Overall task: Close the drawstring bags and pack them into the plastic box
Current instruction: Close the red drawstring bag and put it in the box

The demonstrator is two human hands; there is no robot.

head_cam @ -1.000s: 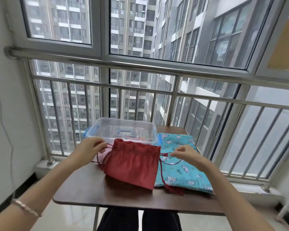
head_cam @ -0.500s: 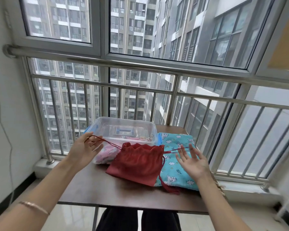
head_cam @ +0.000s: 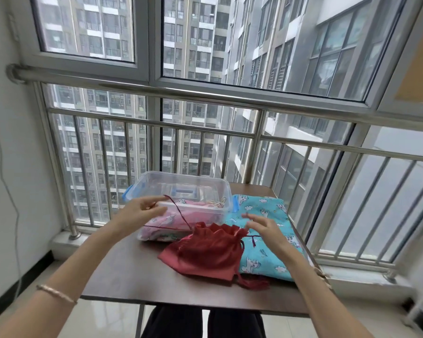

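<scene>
Head view: red bag (head_cam: pixel 205 252) lies on the table (head_cam: pixel 132 276), mouth gathered almost shut, right edge overlapping the teal printed bag (head_cam: pixel 266 262). Left hand (head_cam: pixel 144 212) is up in front of the clear plastic box (head_cam: pixel 156 176), fingers curled and pinching the red cord (head_cam: pixel 178 213), which runs from the fingers down to the bag's mouth. Right hand (head_cam: pixel 264 228) sits over the teal bag, just right of the red bag's mouth, fingers spread and loose, gripping nothing. Pink bag (head_cam: pixel 166 220) is already inside the box. Box is at the table's far edge, with the red bag just in front of it.
</scene>
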